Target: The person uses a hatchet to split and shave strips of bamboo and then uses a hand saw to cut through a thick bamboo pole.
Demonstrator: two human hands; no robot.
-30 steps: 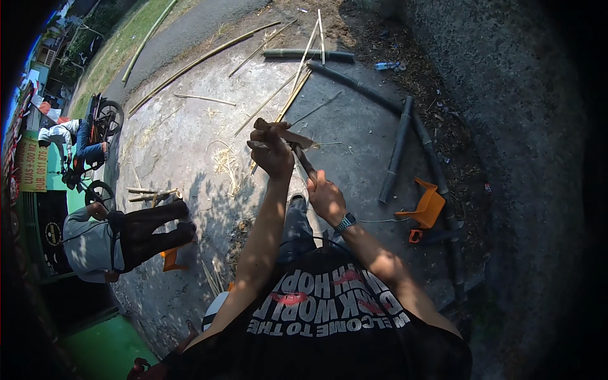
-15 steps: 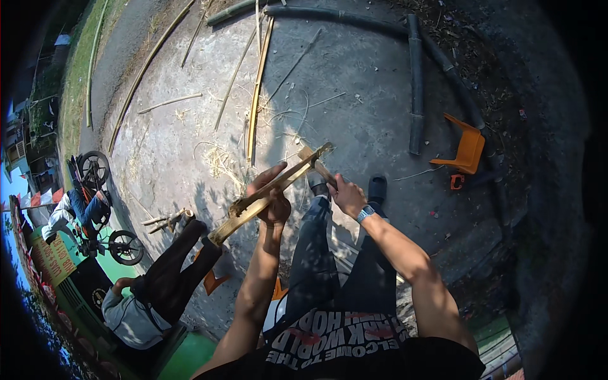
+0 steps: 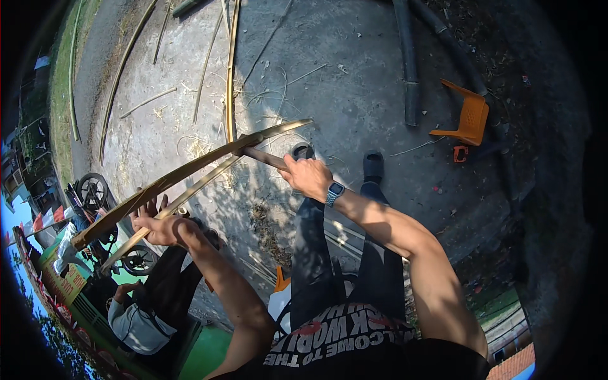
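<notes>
Gripping a long split bamboo strip (image 3: pixel 190 174), both hands close around it.

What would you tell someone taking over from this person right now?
Left hand: gripping the near end of the bamboo strip.
Right hand: holding the knife by its handle, blade in the strip.
Strip is split partway: two halves spread from the blade toward the left hand; the short far end past the blade looks uncut.
More bamboo strips lie on the concrete ahead, an orange chair to the right.
</notes>
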